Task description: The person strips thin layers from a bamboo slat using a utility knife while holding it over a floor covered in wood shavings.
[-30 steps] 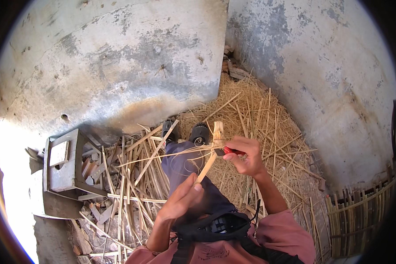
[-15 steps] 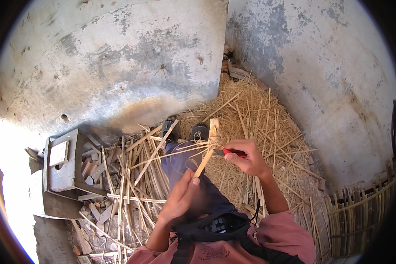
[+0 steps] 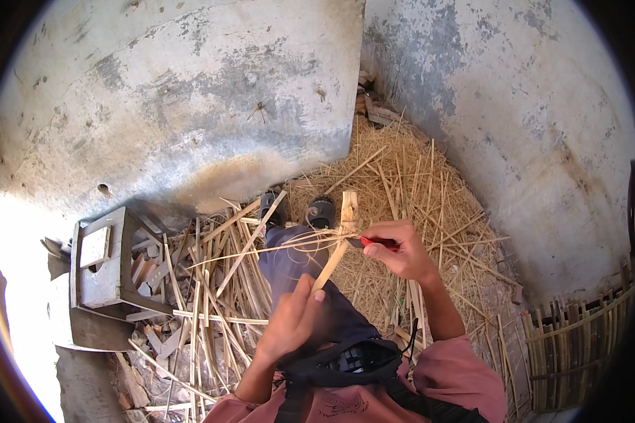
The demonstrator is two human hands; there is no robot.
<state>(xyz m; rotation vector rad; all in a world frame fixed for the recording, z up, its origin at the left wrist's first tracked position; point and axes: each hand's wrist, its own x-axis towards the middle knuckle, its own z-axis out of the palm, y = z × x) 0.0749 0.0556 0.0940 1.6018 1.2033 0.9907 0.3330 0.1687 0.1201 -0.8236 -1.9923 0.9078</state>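
My left hand (image 3: 289, 319) is closed round the lower end of a pale, flat bamboo strip (image 3: 328, 268), which slants up and away from me. In my right hand (image 3: 402, 255) is a red-handled knife (image 3: 384, 244), its dark blade lying against the strip's far part. Just beyond the blade stands a light wooden post (image 3: 349, 206), and the strip's far end meets it; the exact contact is hard to make out. Thin curled shavings (image 3: 300, 243) trail leftward from that spot, over my trouser leg.
Cut bamboo strips (image 3: 215, 303) lie heaped at left, beside a grey wooden box (image 3: 113, 271). Straw-like shavings (image 3: 444, 211) cover the floor ahead and right. Weathered walls (image 3: 212, 106) rise in front, and a slatted bamboo panel (image 3: 578, 345) stands at lower right.
The strip and my left hand have shifted slightly right. The post's top also sits a little further right. More of the knife's dark blade shows, and the shavings hang differently.
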